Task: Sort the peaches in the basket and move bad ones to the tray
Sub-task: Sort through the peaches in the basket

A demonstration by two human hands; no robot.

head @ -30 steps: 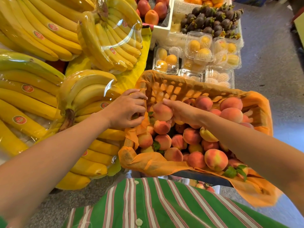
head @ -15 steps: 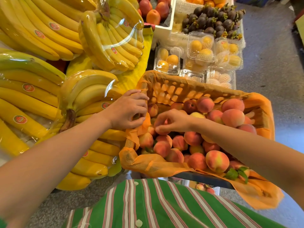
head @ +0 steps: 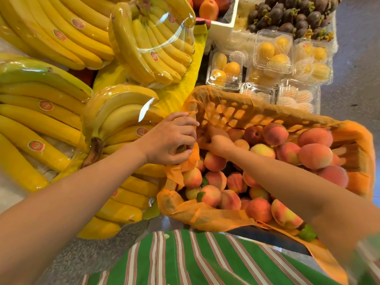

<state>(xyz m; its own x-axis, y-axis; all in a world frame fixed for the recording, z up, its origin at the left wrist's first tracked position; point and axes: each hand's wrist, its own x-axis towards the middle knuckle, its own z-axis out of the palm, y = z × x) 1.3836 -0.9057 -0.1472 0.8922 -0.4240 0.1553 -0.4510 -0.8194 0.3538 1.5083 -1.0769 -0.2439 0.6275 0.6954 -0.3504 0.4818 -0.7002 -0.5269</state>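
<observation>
Inside the orange-lined plastic basket [head: 236, 112], far left, the right hand [head: 218, 140] probes pink peaches [head: 314, 156], fingers hidden; the left hand [head: 168, 140] curls its fingers over the rim; likely soft and bruisable, so cup each whole.

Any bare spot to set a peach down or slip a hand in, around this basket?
Bare: grey floor right of the clamshell boxes and basket; grey strip between bananas and striped shirt. In the basket, only its far wall above the peaches shows room. Crowded: left hand grips the left rim, right hand sits in that corner.
</observation>
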